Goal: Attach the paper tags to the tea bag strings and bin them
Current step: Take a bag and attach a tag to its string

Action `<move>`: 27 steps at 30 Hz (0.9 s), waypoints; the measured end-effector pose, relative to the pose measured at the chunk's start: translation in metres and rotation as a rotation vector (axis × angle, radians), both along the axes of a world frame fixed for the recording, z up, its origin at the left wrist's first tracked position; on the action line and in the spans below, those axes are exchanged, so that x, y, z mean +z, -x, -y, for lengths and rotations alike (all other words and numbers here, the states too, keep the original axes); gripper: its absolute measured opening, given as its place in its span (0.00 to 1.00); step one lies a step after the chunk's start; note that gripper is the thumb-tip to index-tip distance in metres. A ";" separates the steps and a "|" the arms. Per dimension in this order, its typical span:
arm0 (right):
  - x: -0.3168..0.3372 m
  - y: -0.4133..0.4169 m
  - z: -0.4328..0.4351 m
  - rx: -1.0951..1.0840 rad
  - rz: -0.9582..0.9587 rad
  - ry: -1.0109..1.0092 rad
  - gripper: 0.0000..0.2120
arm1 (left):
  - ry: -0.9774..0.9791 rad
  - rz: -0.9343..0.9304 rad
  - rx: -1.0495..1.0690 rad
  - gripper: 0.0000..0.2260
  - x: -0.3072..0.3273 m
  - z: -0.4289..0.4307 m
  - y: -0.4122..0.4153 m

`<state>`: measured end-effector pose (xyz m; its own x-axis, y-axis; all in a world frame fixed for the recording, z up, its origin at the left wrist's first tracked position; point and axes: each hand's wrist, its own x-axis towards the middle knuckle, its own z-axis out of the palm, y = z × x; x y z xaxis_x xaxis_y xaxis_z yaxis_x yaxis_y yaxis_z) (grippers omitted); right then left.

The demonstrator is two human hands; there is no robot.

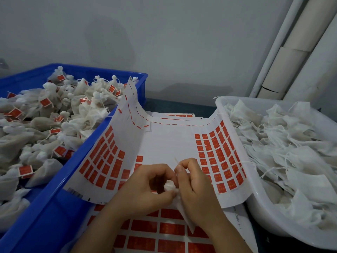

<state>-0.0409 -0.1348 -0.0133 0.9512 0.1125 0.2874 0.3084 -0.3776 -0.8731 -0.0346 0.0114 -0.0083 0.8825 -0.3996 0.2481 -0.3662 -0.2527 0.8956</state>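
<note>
While both hands work close together over the near middle of the bench (182, 106), the left hand (145, 187) curls its fingers and thumb round the gathered neck of a white tea bag (170, 187). The right hand (195, 187) pinches the bag's thin string (176, 161) between its fingertips, and the string's end sticks up just above them. The bag's body slants down under the right palm. Beneath the hands lies a curled sheet of red tags (215, 157), its left side riding up the blue bin (54, 207) and its right side up the white tub (255, 203). A flatter sheet (164, 229) lies under it at the near edge. The blue bin, along the left edge, is heaped with tagged bags (45, 114); the white tub, along the right edge, holds untagged bags (282, 143). Whether a tag is on the held string cannot be told.
</note>
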 end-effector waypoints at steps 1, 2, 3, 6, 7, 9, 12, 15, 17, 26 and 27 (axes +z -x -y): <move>0.000 0.000 0.000 0.008 0.001 0.009 0.07 | -0.012 0.001 -0.002 0.05 0.000 0.000 0.000; 0.000 0.000 0.001 0.019 0.001 0.021 0.06 | -0.020 0.002 -0.002 0.05 0.000 0.000 0.000; 0.000 0.000 0.001 0.032 0.005 0.036 0.06 | -0.023 0.005 -0.001 0.05 0.000 0.000 0.000; 0.001 0.000 -0.001 0.064 0.022 0.074 0.07 | -0.011 0.008 0.017 0.06 0.000 -0.001 0.001; 0.001 0.000 -0.002 0.067 0.024 0.075 0.07 | -0.008 0.007 0.023 0.06 0.000 0.000 0.001; 0.001 0.000 -0.002 0.056 0.022 0.058 0.07 | -0.003 0.007 0.026 0.04 0.000 0.001 0.001; 0.002 0.000 0.000 0.018 0.014 0.001 0.11 | 0.029 0.001 -0.012 0.05 0.001 0.003 0.001; 0.002 -0.001 0.001 0.001 0.013 -0.039 0.09 | 0.058 0.022 -0.042 0.08 0.003 0.002 0.002; 0.001 -0.001 0.000 -0.009 0.015 -0.048 0.07 | 0.068 0.035 -0.051 0.06 0.003 0.002 0.002; 0.002 0.000 -0.005 -0.140 0.079 -0.081 0.10 | 0.086 0.051 -0.027 0.05 0.003 0.003 0.001; 0.002 -0.001 -0.007 -0.154 0.077 -0.085 0.11 | 0.082 0.046 -0.023 0.05 0.002 0.003 0.001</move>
<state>-0.0404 -0.1282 -0.0113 0.9300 -0.0608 0.3625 0.3200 -0.3514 -0.8799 -0.0354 0.0084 -0.0065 0.8604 -0.3961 0.3206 -0.4119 -0.1704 0.8951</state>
